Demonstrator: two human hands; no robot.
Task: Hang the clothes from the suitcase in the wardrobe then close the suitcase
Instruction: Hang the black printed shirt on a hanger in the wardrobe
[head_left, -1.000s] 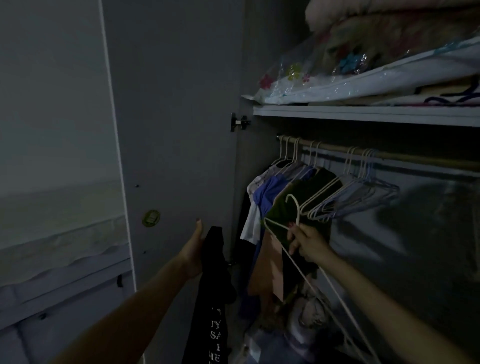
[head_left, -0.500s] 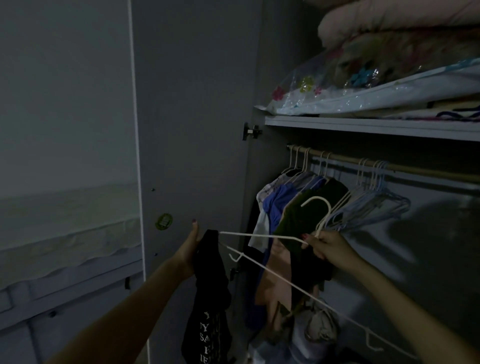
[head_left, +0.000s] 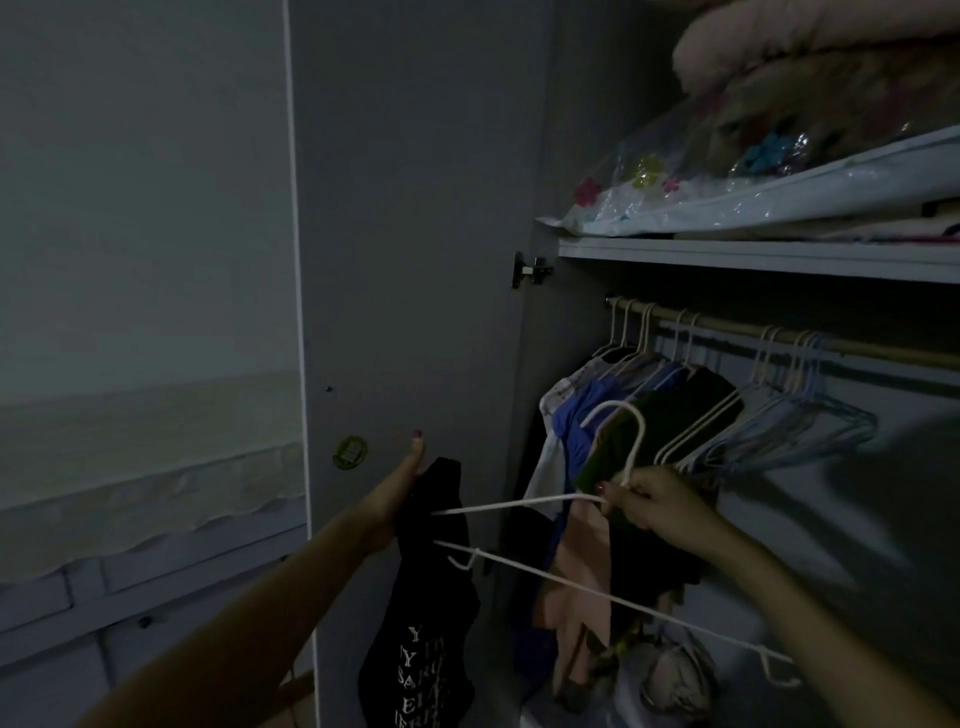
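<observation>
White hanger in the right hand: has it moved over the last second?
Yes. The white hanger has swung up from hanging low beside the hung clothes, its arm now reaching left into the black garment.

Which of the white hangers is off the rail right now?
The white hanger pinched at its neck by the right hand; its arm pokes into the black T-shirt the left hand holds. The others hang on the rail.

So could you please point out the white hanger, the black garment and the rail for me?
hanger (head_left: 638, 435), head view, on the hook's curve.
garment (head_left: 436, 597), head view, on the cloth's middle.
rail (head_left: 727, 326), head view, on a bare stretch between hooks.
</observation>
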